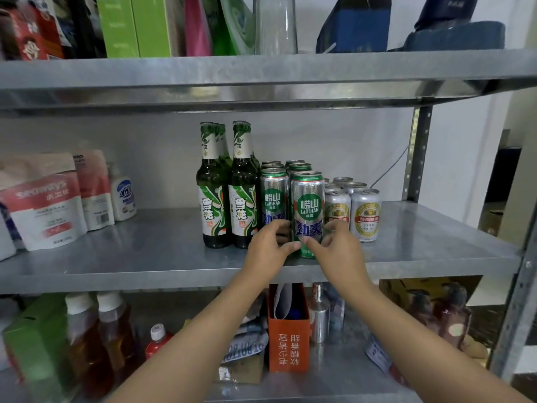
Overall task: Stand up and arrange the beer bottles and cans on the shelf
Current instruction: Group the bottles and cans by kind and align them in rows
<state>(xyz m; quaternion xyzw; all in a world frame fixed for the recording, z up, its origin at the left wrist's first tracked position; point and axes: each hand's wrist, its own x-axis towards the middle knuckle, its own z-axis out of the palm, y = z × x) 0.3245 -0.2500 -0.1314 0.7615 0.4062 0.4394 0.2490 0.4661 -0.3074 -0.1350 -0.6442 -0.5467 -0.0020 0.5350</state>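
Now, both hands are on the front tall can (307,210), which stands near the front edge of the shelf (145,257): left hand (268,248) and right hand (338,253), fingers (334,226) curled round its lower part. Lining-up step, I'd say. Next it wants a gentle push back, level with the neighbour can (273,196), between green bottles (213,199) and gold cans (365,213). Open room lies left of the bottles.

On the middle shelf (145,251): at least five green beer bottles (213,199) in two columns, two of them at the front edge. At least six tall silver-and-green cans (307,210), also in two columns. About six short gold-label cans (365,216), two in front. Toward the left edge, two red-and-white pouches (43,205) and one white bottle (123,196).
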